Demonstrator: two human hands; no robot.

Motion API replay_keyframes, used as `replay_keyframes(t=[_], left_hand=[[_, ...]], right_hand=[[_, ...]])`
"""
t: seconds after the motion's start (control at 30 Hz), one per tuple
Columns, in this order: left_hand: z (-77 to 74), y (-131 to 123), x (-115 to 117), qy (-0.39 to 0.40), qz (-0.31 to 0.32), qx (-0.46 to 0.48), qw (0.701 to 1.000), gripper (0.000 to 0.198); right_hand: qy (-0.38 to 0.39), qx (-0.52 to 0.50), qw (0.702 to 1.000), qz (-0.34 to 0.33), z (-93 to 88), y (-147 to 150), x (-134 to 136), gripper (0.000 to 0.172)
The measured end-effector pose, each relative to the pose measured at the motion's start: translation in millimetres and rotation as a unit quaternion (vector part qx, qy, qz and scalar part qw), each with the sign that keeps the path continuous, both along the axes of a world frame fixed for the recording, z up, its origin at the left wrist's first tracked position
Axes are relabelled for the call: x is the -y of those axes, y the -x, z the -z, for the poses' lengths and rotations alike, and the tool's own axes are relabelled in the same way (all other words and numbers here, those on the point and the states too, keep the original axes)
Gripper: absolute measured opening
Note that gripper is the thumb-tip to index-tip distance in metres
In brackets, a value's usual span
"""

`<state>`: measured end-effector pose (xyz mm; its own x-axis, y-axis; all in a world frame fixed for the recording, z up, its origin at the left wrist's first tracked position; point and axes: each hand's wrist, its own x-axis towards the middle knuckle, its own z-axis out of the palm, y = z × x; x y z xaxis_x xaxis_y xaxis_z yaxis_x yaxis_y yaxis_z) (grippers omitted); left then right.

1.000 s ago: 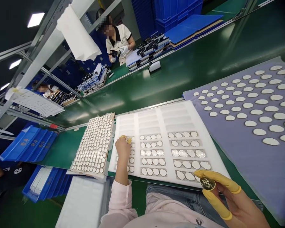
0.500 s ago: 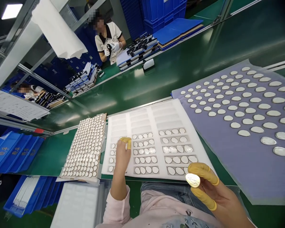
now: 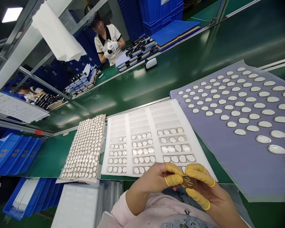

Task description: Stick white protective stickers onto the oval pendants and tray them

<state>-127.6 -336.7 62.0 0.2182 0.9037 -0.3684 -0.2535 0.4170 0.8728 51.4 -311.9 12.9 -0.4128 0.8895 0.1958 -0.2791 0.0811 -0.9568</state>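
Observation:
Between the yellow-covered fingertips of my right hand (image 3: 204,183) is an oval disc (image 3: 189,181), gold-brown with a curly marking on its face. My left hand (image 3: 163,177), also with yellow finger covers, pinches the same disc at its left edge. Both hands are in front of a white foam tray (image 3: 197,142), near its lower right corner. Rows of white oval pieces lie in the tray's three columns, in the nearer slots. To the right, a purple sheet (image 3: 211,139) carries many spaced white ovals.
Left of the tray lies a board (image 3: 83,145) densely covered with small white ovals. Blue bins (image 3: 9,152) stand at the far left. Across the green conveyor (image 3: 123,91), a person (image 3: 109,41) in white gloves handles a part beside stacked folders. A black-and-white piece (image 3: 151,63) lies on the conveyor.
My left hand has moved from the tray's left column to the disc in my right hand and now grips it too. The disc's face has turned from shiny white to gold-brown.

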Motion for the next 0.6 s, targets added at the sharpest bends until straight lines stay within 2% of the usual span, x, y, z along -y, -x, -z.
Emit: replay_keyframes(t=[0.07,0.2,0.27,0.37,0.47,0.6], left_hand=[[0.4,0,0,0.007,-0.005,0.000,1.000,0.059],[3.3,1,1,0.022,-0.008,-0.012,1.000,0.060],[5.3,1,1,0.025,-0.003,-0.022,0.999,0.060],[8.4,1,2,0.013,0.003,-0.039,0.999,0.058],[11.8,1,5,-0.019,0.009,-0.083,0.996,0.055],[15.1,20,8,-0.072,0.022,-0.161,0.984,0.049]], right_hand=[[0.007,0.026,1.000,0.000,3.6,-2,0,0.027],[0.053,0.024,0.998,-0.031,11.5,-4,0,0.035],[0.064,0.020,0.998,-0.006,10.0,-2,-2,0.028],[0.039,0.048,0.997,0.035,0.5,3,-9,0.017],[-0.006,0.081,0.997,0.017,-7.3,4,-16,0.016],[-0.019,0.124,0.992,0.023,0.5,-3,-19,0.007]])
